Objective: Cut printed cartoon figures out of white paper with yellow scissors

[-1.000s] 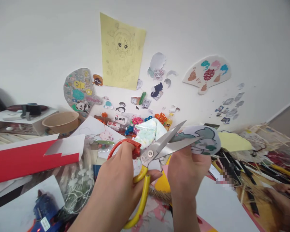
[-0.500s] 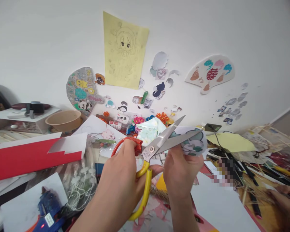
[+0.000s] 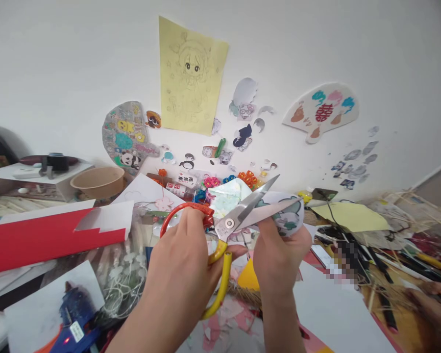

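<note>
My left hand (image 3: 178, 264) is wrapped round the red and yellow handles of a large pair of scissors (image 3: 229, 224), whose blades stand apart, pointing up and to the right. Pinched in my right hand (image 3: 281, 262) is a white paper cutout (image 3: 288, 218) printed with a green and grey cartoon figure. The lower blade lies across the front of this paper, while the upper one rises above it. Whether the paper's edge sits between the blades I cannot tell. Below my hands lie pink and white paper scraps (image 3: 231, 318).
A blue glue gun (image 3: 77, 314) rests at the lower left, near red card (image 3: 55, 240) and a tan bowl (image 3: 97, 181). Beaded flowers (image 3: 247, 178) stand by the wall. To the right are white paper (image 3: 338, 309), pens, sticks and another person's hand (image 3: 431, 304).
The paper cutout has shifted slightly left and turned a little in my right hand. The scissors' red handle has moved slightly left, and the blades remain apart.
</note>
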`<action>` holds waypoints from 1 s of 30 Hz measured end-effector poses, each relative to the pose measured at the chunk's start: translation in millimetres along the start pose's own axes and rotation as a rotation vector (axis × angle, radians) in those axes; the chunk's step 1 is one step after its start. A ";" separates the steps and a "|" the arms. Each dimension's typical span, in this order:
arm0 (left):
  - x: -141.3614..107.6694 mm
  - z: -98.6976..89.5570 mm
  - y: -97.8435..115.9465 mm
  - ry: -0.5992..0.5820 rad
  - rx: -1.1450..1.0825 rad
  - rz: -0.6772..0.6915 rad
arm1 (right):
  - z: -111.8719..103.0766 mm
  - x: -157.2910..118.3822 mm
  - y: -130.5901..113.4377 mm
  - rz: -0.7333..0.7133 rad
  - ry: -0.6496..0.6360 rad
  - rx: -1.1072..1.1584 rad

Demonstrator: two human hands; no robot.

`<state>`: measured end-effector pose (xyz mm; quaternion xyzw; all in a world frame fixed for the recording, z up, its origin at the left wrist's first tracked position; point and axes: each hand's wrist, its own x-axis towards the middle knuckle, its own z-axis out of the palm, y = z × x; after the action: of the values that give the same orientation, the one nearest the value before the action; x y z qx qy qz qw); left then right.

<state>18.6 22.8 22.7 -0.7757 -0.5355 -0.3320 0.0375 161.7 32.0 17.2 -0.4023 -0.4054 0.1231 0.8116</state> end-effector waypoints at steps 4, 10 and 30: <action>-2.5 2.0 -1.0 0.004 0.060 0.017 | -0.7 2.5 1.8 -0.007 0.015 -0.029; -0.5 1.5 1.6 -0.028 0.007 0.027 | -3.3 4.4 6.7 -0.082 -0.036 -0.028; 9.0 -12.9 -16.5 -0.095 0.028 0.116 | -25.8 18.1 4.3 -0.011 -0.524 0.015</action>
<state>0.2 31.6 32.8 -0.8197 -0.4954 -0.2844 0.0421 193.3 30.0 15.1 -0.3485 -0.6030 0.2215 0.6826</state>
